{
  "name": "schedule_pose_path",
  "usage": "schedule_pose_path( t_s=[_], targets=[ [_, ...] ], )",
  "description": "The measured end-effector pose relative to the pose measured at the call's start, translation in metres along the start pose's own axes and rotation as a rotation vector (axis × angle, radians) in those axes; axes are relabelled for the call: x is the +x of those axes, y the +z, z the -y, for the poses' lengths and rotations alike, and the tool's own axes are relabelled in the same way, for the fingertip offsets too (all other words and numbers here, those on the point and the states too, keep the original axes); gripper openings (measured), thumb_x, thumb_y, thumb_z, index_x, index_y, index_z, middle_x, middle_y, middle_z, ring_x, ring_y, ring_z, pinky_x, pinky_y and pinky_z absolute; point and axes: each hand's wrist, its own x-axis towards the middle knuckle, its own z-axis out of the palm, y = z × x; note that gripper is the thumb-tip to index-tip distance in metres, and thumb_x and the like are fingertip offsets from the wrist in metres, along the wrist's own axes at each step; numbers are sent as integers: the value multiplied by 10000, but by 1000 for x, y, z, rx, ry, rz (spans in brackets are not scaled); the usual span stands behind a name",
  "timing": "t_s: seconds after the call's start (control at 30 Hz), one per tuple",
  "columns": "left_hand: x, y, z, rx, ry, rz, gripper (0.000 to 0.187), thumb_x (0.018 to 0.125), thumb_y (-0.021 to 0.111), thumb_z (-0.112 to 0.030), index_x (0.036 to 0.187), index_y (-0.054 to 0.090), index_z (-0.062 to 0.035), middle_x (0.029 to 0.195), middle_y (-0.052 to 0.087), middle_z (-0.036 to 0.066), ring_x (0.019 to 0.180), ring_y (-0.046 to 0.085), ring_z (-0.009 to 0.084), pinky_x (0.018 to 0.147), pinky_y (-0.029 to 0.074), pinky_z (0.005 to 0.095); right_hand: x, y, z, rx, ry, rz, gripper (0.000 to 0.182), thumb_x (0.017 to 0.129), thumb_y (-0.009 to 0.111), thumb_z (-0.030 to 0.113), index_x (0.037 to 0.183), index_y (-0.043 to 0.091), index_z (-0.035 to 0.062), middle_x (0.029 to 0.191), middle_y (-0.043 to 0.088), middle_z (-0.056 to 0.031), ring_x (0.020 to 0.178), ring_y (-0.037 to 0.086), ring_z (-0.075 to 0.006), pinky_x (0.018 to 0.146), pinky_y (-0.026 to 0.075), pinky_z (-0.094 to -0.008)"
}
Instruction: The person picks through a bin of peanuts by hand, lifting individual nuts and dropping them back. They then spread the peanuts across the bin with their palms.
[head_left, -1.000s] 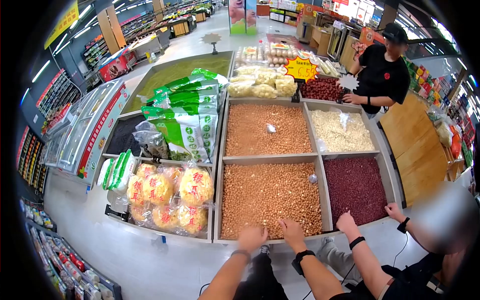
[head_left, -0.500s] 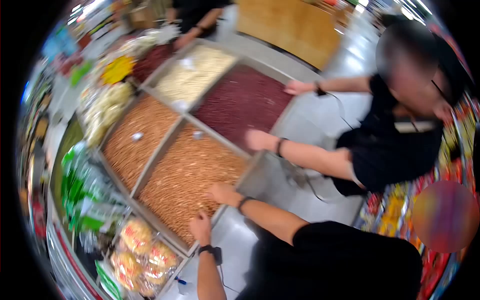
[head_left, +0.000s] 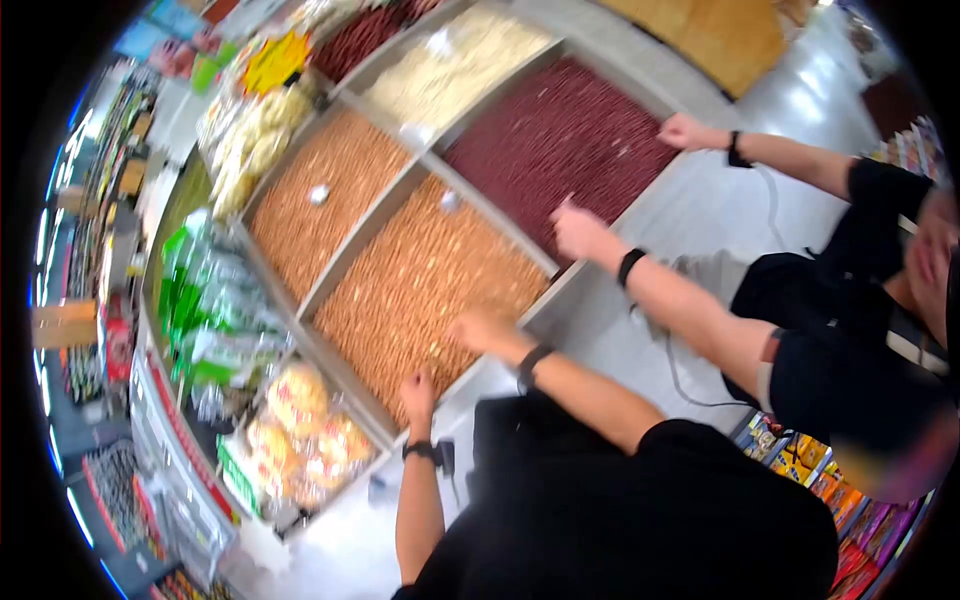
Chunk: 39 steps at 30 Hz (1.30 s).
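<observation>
My left hand [head_left: 418, 385] rests at the front rim of a bin of tan peanuts [head_left: 410, 280], fingers stretched onto the nuts. My right hand [head_left: 478, 328] lies palm down on the same peanuts, further right near the bin's corner, and is slightly blurred. Neither hand holds anything that I can see. Both wrists wear black bands. The whole view is tilted steeply.
A co-worker in black on the right holds one hand [head_left: 578, 230] over the dark red bean bin [head_left: 560, 130] and the other hand [head_left: 685, 130] at its far rim. Beyond are a second tan bin [head_left: 330, 195] and a white bin [head_left: 450, 70]. Bagged goods [head_left: 300, 420] lie left.
The view swung and rolled sharply, from facing the display to looking down at it tilted. My hands stayed at the peanut bin; the right one shifted over the nuts.
</observation>
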Motion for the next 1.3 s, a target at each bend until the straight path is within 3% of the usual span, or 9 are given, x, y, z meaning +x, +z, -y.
schedule_pose_path(
  t_s=[0.23,0.33,0.4,0.53,0.67,0.87,0.93,1.03,1.3],
  targets=[
    [11,-52,-28,-949,-721,-6,377,1027,519,-340,718,472,-130,549,361,-24,399,304,121,364,217,287,24,-52,7,631,469,-37,338,1005,592,254,741,623,44,590,530,-22,510,522,-99,423,373,-257],
    [31,-56,-16,-1162,-477,-153,375,1028,512,-368,748,464,-123,602,380,-9,520,396,146,514,402,298,36,-72,-4,964,558,19,237,1003,578,203,1080,588,-21,909,620,-96,757,637,-174,680,571,-274],
    [49,-66,-28,-1669,-270,-236,373,1028,520,-409,1004,611,-47,1048,664,112,1030,649,244,882,531,353,45,-83,9,1267,588,-133,374,1034,565,303,1148,536,-52,1048,590,-152,935,645,-238,876,607,-330],
    [30,-93,-93,-1102,-110,-539,595,1067,460,-398,1557,334,-85,1637,286,165,1460,358,274,1152,330,393,66,-110,58,1588,419,-195,606,1021,540,492,1208,513,-84,1146,570,-213,1191,558,-358,1210,328,-466],
    [6,-75,-37,-404,-13,-265,463,1032,503,-377,1426,521,-135,1471,495,168,1361,476,291,1107,374,407,79,-125,85,1612,201,-126,716,1054,512,379,1433,273,-180,1454,380,-315,1398,412,-420,1212,353,-468],
    [-37,-57,-25,285,-37,-81,300,940,611,-289,1172,679,-110,1238,658,120,1156,594,370,988,479,453,61,-97,41,1214,132,-155,580,1017,590,251,1417,401,-125,1494,409,-283,1398,429,-420,1169,399,-440],
    [-33,-56,-17,380,3,-143,277,929,622,-303,1131,690,-126,1186,661,123,1148,593,364,968,486,454,61,-89,-9,-182,101,150,461,901,732,242,1307,610,62,1452,465,-205,1239,560,-412,1029,499,-476],
    [-38,-55,-20,296,-7,-86,233,891,658,-315,1071,703,-174,1077,661,79,1069,617,331,879,521,444,24,-71,-9,-585,-38,141,359,824,772,240,1160,696,137,1277,575,-151,1131,596,-391,920,525,-493],
    [-41,-59,-32,163,-97,224,361,948,573,-451,1072,727,-149,1059,715,107,1008,671,314,852,529,436,1,-71,-8,-620,1,235,287,816,777,260,1000,714,49,959,678,-165,1003,642,-337,846,530,-464]
  ],
)
